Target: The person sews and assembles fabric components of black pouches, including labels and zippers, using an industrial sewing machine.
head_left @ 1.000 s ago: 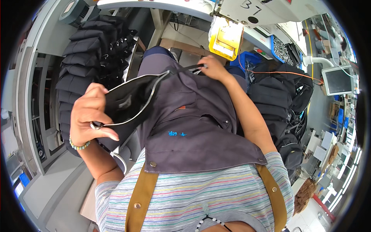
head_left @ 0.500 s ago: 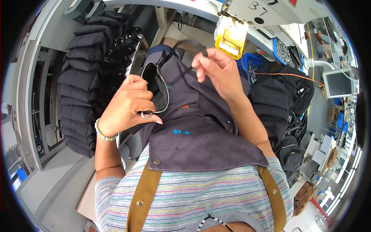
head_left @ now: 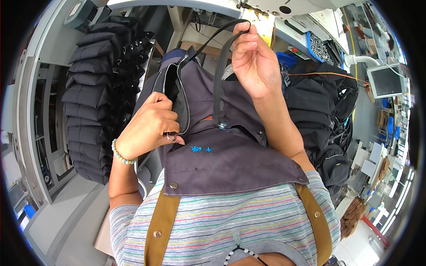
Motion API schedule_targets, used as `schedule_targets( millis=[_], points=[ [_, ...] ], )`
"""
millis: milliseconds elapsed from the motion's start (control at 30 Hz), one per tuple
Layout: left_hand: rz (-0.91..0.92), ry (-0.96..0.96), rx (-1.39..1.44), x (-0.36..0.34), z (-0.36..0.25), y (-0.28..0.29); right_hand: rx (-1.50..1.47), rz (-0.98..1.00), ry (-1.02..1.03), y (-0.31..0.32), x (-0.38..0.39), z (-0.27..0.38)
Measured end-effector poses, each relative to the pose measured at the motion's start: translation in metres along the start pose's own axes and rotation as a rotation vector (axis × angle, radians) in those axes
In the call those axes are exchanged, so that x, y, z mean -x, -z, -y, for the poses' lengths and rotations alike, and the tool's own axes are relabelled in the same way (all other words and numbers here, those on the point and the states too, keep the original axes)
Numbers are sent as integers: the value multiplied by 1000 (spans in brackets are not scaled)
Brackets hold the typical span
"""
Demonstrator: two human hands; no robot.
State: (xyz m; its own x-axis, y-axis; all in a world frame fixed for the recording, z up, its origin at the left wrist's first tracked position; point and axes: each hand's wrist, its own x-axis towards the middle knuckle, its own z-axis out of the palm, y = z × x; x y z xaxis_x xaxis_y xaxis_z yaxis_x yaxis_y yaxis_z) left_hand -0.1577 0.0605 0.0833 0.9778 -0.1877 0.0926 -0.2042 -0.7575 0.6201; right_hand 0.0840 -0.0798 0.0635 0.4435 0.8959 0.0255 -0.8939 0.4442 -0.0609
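My left hand point(head_left: 148, 126) is closed on the edge of a small black bag point(head_left: 181, 106) with a pale-edged opening. A metal ring point(head_left: 171, 136) shows by its thumb. Higher up and to the right, my right hand point(head_left: 255, 62) pinches a narrow black strap point(head_left: 217, 84) between thumb and fingers. One side of the strap runs down to the top of the bag. Its other side hangs over my dark apron point(head_left: 235, 155), with a small shiny metal piece point(head_left: 222, 127) at its lower end. The bag's far side is hidden behind my left hand.
A long row of stacked black bags point(head_left: 88, 102) stands on the left. More black bags point(head_left: 310, 115) are heaped on the right, below a blue tray of metal parts point(head_left: 320, 51). A white machine point(head_left: 293, 6) with a lit area is ahead, and a monitor point(head_left: 385, 82) on the right.
My right hand has risen, drawing the strap up into a tall loop whose free end now hangs over the apron. My left hand keeps its hold on the bag, nearly in place.
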Motion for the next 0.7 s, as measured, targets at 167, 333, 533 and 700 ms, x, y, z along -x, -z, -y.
schedule_targets(
  millis=[167, 333, 533, 700],
  points=[
    [-31, -34, 31, 3, 2, 5, 166, 26, 70, 11, -4, -5],
    [-15, -61, 105, 2, 2, 7, 99, -7, 110, 10, -8, -4],
    [-50, -67, 92, -1, 5, 6, 238, -45, 94, 12, -3, -6],
    [-213, -60, 93, -2, 11, 8, 724, 183, 47, 26, 15, -39]
  ],
)
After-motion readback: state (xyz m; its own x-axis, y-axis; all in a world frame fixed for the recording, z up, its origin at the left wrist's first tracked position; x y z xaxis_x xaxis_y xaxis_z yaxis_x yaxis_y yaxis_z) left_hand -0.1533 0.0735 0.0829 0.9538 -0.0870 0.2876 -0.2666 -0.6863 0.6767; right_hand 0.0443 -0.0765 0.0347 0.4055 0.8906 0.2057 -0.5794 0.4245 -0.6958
